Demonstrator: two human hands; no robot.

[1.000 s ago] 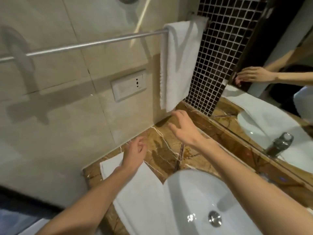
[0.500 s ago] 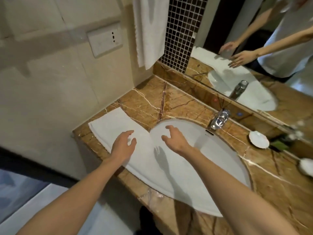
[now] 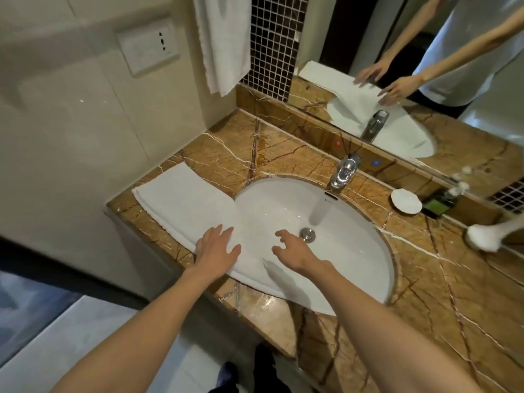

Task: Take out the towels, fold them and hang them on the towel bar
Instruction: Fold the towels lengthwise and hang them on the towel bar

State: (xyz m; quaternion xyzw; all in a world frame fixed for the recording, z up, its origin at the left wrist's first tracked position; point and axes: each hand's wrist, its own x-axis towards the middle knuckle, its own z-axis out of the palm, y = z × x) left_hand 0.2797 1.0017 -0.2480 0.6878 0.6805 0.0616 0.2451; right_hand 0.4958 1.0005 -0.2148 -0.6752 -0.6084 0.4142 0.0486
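A white folded towel [image 3: 184, 199] lies flat across the left of the marble counter, its right end reaching over the sink basin. My left hand [image 3: 217, 246] rests on the towel's near edge with fingers spread. My right hand [image 3: 295, 249] hovers over the basin, fingers loosely spread, holding nothing. A second white towel [image 3: 224, 43] hangs against the wall at the top; the bar that carries it is out of frame.
White oval sink [image 3: 354, 245] with a chrome tap [image 3: 344, 171] set in the brown marble counter [image 3: 453, 293]. A small white dish [image 3: 406, 200] and a dark bottle [image 3: 441, 201] stand at the right. A mirror [image 3: 425, 66] is behind, a wall socket [image 3: 147, 46] at the left.
The view has tilted down from the towel bar to the counter. Both hands dropped from near the hanging towel; the left now rests on the flat towel, the right is over the basin.
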